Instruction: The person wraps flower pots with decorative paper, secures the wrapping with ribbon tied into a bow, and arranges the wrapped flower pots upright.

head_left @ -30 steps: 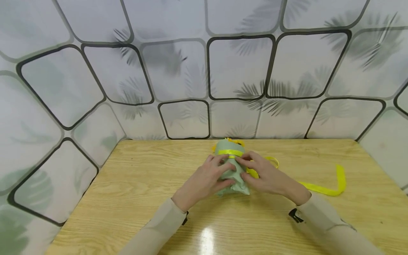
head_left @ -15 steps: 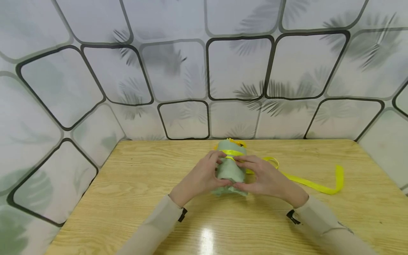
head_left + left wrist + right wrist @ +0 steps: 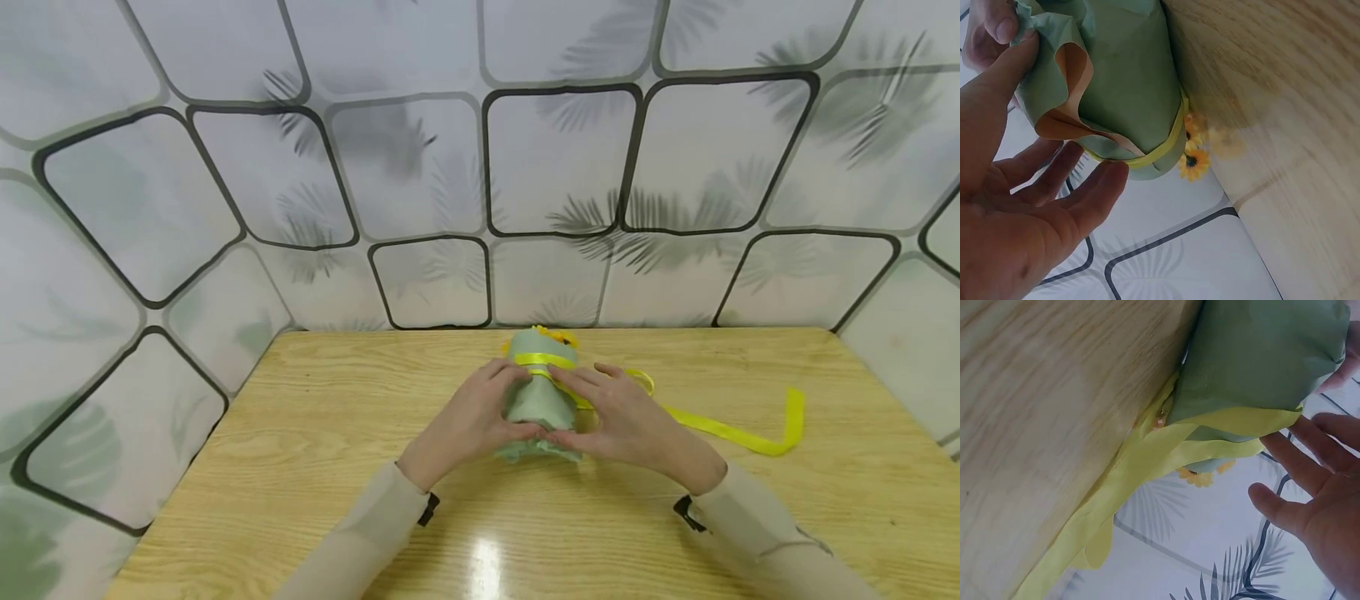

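Observation:
A small bouquet wrapped in sage-green paper (image 3: 542,407) lies on the table, its flower end away from me. Orange-yellow flowers (image 3: 1194,164) peek out past the far rim. Around the wrap runs a yellow ribbon (image 3: 1229,419). My left hand (image 3: 468,427) holds the left side, its thumb on the folded paper at the near end and its fingertips at the ribbon. From the right, my right hand (image 3: 633,421) spans the wrap with its thumb at the near end, close to the left thumb. Its other fingertips touch the ribbon, and one finger (image 3: 1275,506) sticks out.
A long ribbon tail (image 3: 731,435) stretches right across the wooden table (image 3: 337,417), with a loop (image 3: 642,381) beside the bouquet. Behind the table's far edge hangs a patterned backdrop (image 3: 427,183), which also covers the left and right sides.
Both thumbs have moved together at the wrap's near end, and the paper there is now folded up. The ribbon tail has shifted slightly. One right finger has lifted off the bouquet.

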Motion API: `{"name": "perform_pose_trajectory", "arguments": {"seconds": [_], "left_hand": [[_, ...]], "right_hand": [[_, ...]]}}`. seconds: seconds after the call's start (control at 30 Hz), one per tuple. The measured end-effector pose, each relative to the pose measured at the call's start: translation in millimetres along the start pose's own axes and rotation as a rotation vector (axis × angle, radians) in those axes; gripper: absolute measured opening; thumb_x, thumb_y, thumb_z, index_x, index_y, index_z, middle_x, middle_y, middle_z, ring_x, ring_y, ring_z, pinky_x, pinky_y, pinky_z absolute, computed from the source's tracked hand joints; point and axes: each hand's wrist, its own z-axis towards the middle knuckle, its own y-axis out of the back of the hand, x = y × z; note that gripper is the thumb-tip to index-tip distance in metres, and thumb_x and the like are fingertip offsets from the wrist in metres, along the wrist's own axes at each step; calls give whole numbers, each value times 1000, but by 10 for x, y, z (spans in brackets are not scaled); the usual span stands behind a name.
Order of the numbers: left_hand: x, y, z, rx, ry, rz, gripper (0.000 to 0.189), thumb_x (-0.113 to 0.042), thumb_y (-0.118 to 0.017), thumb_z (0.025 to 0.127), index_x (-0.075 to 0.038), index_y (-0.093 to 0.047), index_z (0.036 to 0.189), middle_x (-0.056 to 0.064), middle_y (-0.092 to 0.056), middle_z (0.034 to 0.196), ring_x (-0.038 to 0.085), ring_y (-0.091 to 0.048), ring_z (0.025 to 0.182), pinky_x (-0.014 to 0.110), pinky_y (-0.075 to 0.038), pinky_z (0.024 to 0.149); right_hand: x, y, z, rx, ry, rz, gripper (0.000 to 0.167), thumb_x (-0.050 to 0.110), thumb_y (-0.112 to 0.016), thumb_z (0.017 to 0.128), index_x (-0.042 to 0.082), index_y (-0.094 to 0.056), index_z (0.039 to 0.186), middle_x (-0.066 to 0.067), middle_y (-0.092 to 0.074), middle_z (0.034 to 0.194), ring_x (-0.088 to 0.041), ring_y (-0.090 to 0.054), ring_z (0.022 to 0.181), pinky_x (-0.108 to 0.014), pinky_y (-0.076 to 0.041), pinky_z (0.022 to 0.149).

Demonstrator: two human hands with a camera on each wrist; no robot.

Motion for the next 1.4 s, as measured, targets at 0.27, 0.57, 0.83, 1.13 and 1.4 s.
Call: {"name": "perform_pose_trajectory", "arguments": {"seconds": [0.27, 0.57, 0.83, 1.13, 1.4], "left_hand": [[65, -14, -17, -4, 13, -31, 61, -41, -88, 80, -11, -64, 128, 3, -56, 120, 13, -60, 97, 26, -56, 82], [197, 165, 15, 108, 120, -229, 48, -43, -82, 87, -18, -64, 124, -2, -60, 125, 16, -69, 103, 30, -59, 82], [365, 224, 258, 10, 227, -244, 36, -31, -66, 101, -11, -64, 131, 8, -72, 121, 23, -72, 96, 31, -59, 76], [464, 163, 256, 7, 133, -225, 12, -16, -66, 102, -11, -75, 108, 3, -74, 101, 16, -68, 91, 28, -58, 80], [715, 517, 7, 133, 181, -168, 13, -17, -63, 103, -11, -74, 107, 1, -72, 96, 13, -66, 89, 32, -56, 81]], "right_hand": [[37, -33, 26, 20, -5, 72, 69, 35, -84, 86, -2, -61, 139, -14, -61, 133, -27, -63, 116, -40, -59, 86], [36, -60, 73, 29, 15, 52, 63, 32, -81, 86, -2, -63, 136, -14, -61, 133, -29, -60, 121, -44, -57, 92], [44, -66, 97, 25, -25, 55, 57, 29, -79, 83, 0, -68, 130, -10, -63, 129, -27, -60, 119, -44, -57, 92], [53, -66, 98, 36, -43, 36, 56, 32, -79, 83, 1, -69, 129, -6, -64, 127, -24, -62, 116, -41, -58, 91], [41, -56, 97, 24, -34, 35, 56, 31, -80, 81, 1, -71, 127, -6, -65, 125, -23, -63, 112, -40, -58, 86]]}}
